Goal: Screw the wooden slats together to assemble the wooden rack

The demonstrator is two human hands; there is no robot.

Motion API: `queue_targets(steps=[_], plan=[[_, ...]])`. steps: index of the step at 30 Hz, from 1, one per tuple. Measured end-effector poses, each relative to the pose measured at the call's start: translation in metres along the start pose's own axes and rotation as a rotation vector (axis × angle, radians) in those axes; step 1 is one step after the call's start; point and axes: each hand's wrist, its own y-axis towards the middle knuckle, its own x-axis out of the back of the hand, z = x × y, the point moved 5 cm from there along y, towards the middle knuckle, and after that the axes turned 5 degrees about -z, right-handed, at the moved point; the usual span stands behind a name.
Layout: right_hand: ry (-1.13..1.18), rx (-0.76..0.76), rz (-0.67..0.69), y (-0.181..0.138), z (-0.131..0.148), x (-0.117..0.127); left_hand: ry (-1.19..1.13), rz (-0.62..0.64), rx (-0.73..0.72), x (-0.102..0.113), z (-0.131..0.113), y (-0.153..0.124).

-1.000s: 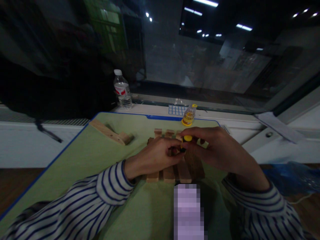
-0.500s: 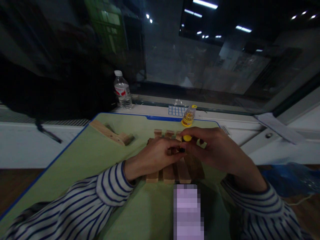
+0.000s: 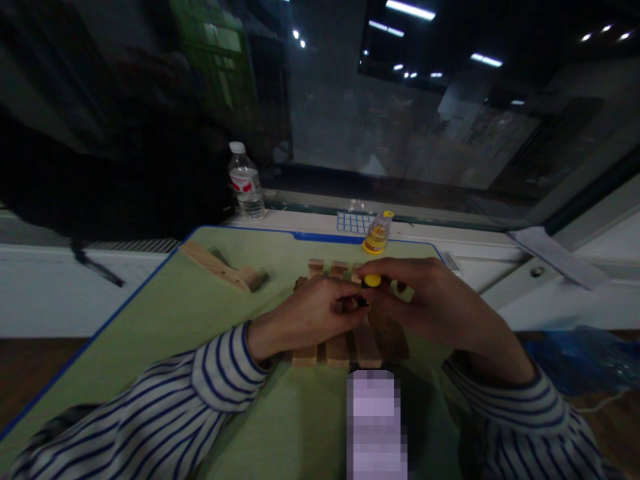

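A short yellow-and-black screwdriver (image 3: 371, 281), seen mostly as its stubby handle, is pinched between the fingers and thumb of my right hand (image 3: 430, 293). My left hand (image 3: 313, 307) lies over the wooden slats (image 3: 337, 350), its thumb and forefinger closed together just below the handle. Whatever those fingertips hold is hidden. Several pale slats lie side by side, their far and near ends showing past my hands. The screwdriver's tip cannot be seen.
A wooden piece (image 3: 220, 269) with a block at one end lies on the green table (image 3: 165, 320) to the left. A yellow-capped clear container (image 3: 378, 233) stands at the back edge. Behind are a water bottle (image 3: 247, 183) and a window. A pixelated pale shape covers the front.
The fingers of my right hand have shifted slightly around the screwdriver, and more of its black part now shows. My left hand stays almost where it was.
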Motion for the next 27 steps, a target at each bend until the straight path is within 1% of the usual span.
queue_targets(steps=[5,10,18,22,27], plan=[[-0.059,0.003,-0.036,0.0020,-0.0009,-0.0002,-0.011,0.001,0.029,-0.0004,-0.0008,-0.0003],[-0.110,0.007,-0.053,0.0019,-0.0022,-0.0002,0.011,-0.044,0.050,0.0028,0.0006,0.0012],[-0.157,-0.035,-0.066,0.0020,-0.0051,0.0014,0.005,-0.045,0.072,0.0011,0.0019,0.0034],[-0.122,-0.055,-0.053,0.0036,-0.0065,-0.0002,0.009,-0.035,0.050,0.0006,0.0011,0.0022],[-0.030,-0.024,-0.011,0.0012,-0.0051,0.0004,-0.006,-0.012,0.027,0.0007,-0.0003,-0.0001]])
